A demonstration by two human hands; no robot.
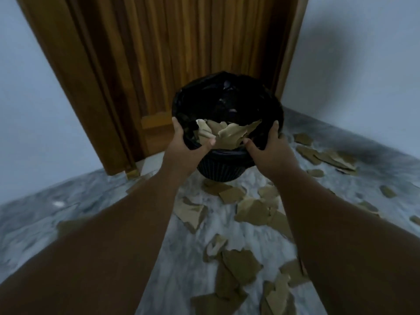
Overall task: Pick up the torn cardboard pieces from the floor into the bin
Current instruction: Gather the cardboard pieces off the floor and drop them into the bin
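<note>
Brown torn cardboard pieces [227, 134] jut from black bag-lined round bin [225, 169], left hand [184, 142] and right hand [270, 144] both curled round its rim; tilt it and they'd likely spill onto grey marble floor [113, 196].

The bin [227, 169] stands before the door [170, 53], cardboard pieces [241, 264] scattered nearer.
</note>
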